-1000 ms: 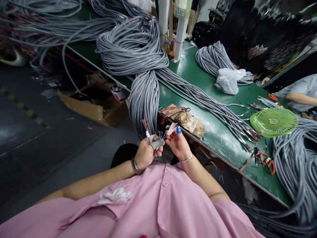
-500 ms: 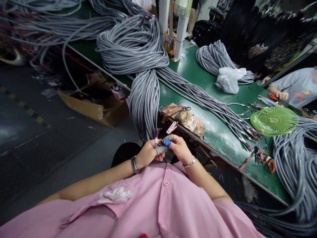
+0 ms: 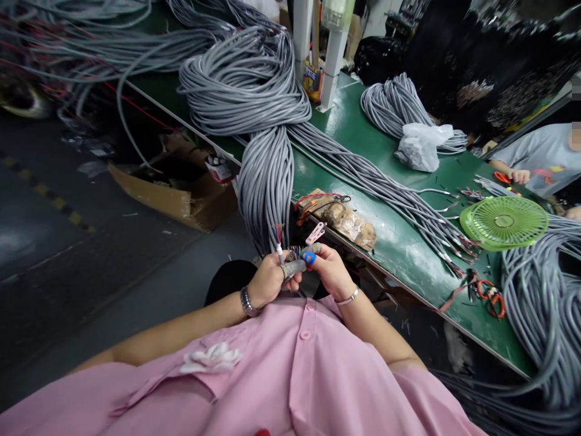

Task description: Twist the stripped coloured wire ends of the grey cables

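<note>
Gray cable end (image 3: 280,257) is held upright in the left hand (image 3: 267,280), in front of the pink shirt (image 3: 313,369) and just off the bench edge. White sleeve near its tip; red and other colored wires protrude above. Left grip: fingers curled closed around the cable, one digit in a gray cover. Thin colored wires (image 3: 295,251) fan out between the two hands. Right hand (image 3: 308,253): blue-covered thumb and a gray-covered finger pressed together, pinching at the right side of these wires; exact strand count too small to tell.

Just beyond the hands, at the bench edge: pink clip (image 3: 315,233). Next to it, on the green bench (image 3: 394,236), a brown taped block (image 3: 349,226) with red and orange leads at its left end. Gray cable bundle (image 3: 267,181) hangs over the edge below a large coil (image 3: 240,85). Further strands (image 3: 358,163) run rightward, ending near a green fan (image 3: 503,222) and orange-handled scissors (image 3: 491,295). Farther back: plastic bag (image 3: 420,150) against a smaller coil (image 3: 393,108). Far right: a co-worker's hand (image 3: 520,176). Cardboard box (image 3: 154,197) at left, below bench level.
</note>
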`<state>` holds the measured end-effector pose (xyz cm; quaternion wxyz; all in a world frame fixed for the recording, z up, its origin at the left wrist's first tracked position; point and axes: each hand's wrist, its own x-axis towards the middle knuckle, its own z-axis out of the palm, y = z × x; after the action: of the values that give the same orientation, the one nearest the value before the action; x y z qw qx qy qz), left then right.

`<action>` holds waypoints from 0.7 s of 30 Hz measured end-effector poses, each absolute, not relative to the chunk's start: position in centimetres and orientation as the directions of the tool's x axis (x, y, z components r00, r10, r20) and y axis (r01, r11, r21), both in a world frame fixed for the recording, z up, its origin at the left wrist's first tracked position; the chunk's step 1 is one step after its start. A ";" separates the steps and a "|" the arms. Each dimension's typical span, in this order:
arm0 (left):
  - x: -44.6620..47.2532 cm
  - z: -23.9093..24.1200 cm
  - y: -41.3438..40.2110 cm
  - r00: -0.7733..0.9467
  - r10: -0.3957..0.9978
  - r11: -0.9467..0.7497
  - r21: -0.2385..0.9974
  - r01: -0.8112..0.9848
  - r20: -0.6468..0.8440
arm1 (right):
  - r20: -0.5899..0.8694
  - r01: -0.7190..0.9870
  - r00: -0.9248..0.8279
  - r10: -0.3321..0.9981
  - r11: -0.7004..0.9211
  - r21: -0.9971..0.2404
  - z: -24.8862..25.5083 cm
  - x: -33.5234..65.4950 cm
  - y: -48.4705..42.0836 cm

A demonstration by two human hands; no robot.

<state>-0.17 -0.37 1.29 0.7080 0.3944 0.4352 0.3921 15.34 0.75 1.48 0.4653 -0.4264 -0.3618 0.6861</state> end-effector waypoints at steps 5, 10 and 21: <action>-0.4 1.3 -0.3 0.240 0.921 0.364 0.897 -0.251 -0.307 | -0.275 -0.353 -0.156 0.949 -0.313 -0.881 0.5 15.6 0.7; -0.2 2.1 -0.1 0.210 0.924 0.375 0.863 -0.338 -0.320 | -0.322 -0.516 -0.163 0.933 -0.359 -0.778 0.1 16.6 1.6; 0.9 2.4 0.5 0.277 0.914 0.389 0.834 -0.391 -0.297 | -0.144 -0.297 0.077 0.987 -0.115 -0.948 0.3 15.7 3.2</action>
<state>0.95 0.46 2.44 0.7299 0.3249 0.4023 0.4470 15.68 3.22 0.28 0.5581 -0.4763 -0.3618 0.5751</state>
